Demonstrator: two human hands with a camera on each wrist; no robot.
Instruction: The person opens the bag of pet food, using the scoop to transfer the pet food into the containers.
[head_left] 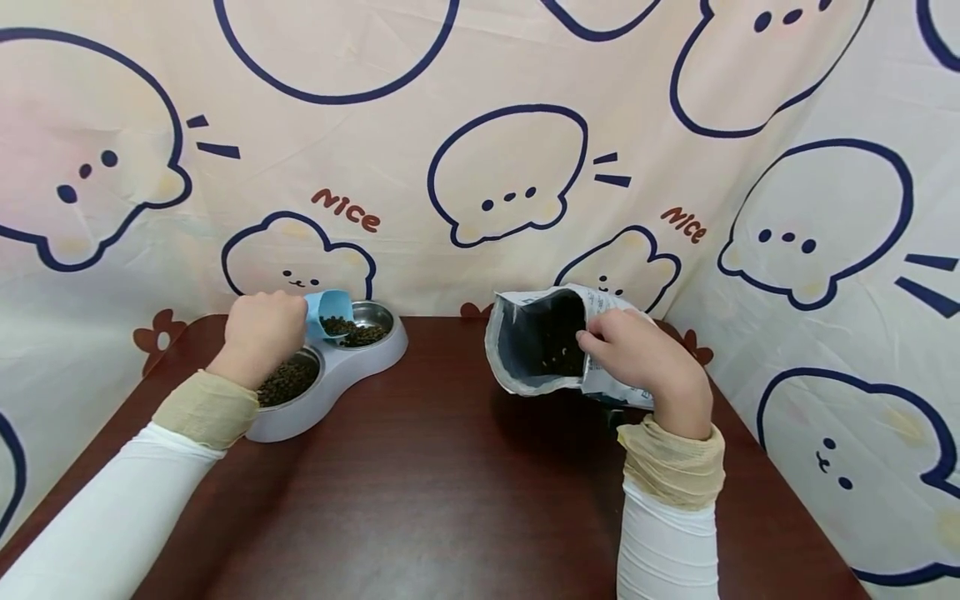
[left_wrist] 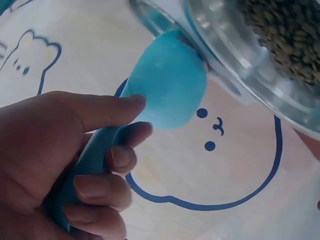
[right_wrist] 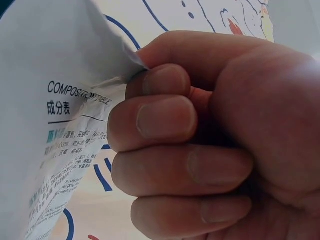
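My left hand grips the handle of a blue scoop, fingers curled round it. Brown kibble lies in the scoop, which tilts over the far bowl of a white double pet feeder. That far steel bowl has some kibble in it; the near bowl holds a larger heap, partly hidden by my hand. On the right, my right hand pinches the rim of a white pet food bag. The bag's mouth gapes toward the left, with dark kibble inside.
Everything stands on a dark reddish-brown table. A pale cloth with cartoon outlines hangs behind the table and along its sides. The feeder stands at the left, near the table's back edge.
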